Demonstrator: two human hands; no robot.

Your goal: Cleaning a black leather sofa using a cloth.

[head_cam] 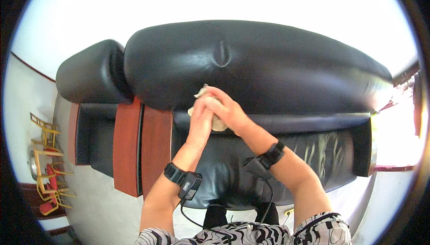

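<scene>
My left hand and my right hand are pressed together around a crumpled pale cloth. Bits of the cloth stick out beyond the fingertips and below the palms. Both hands are over the black leather sofa, close to where its backrest meets the seat. Whether the cloth touches the sofa cannot be told. A dark device is strapped to each wrist, with a cable running down from it.
Left of the sofa stand reddish-brown wooden armrests and a black armchair. Yellow-framed chairs are by the left wall. The sofa's far armrest is at the right, near a bright opening. A yellow object lies on the floor.
</scene>
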